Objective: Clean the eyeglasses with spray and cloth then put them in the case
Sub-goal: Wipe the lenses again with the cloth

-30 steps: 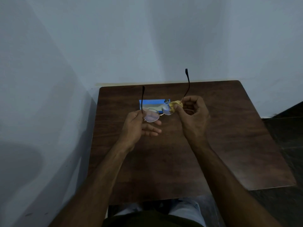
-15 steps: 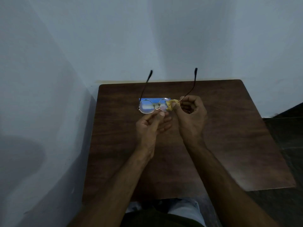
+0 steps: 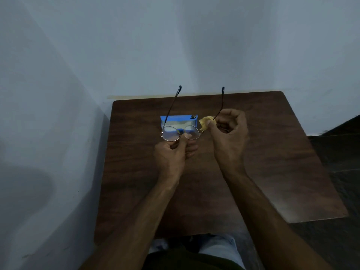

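Thin-framed round eyeglasses (image 3: pixel 171 133) are held above the brown table (image 3: pixel 272 162), temples open and pointing away from me. My left hand (image 3: pixel 173 152) pinches them at the bridge between the lenses. My right hand (image 3: pixel 228 137) grips a crumpled yellow cloth (image 3: pixel 204 122) just right of the right lens, a small gap apart from it; the right temple runs up past its fingers. A blue case (image 3: pixel 179 119) lies on the table behind the glasses, partly seen through the lenses. No spray bottle is in view.
The table stands in a corner, with white walls (image 3: pixel 48 114) at its left and far sides. Dark floor (image 3: pixel 341 152) lies beyond its right edge. My lap shows under the near edge.
My left hand shifted from the left lens side to the bridge. The glasses levelled and moved slightly left. The cloth in my right hand came off the right lens.
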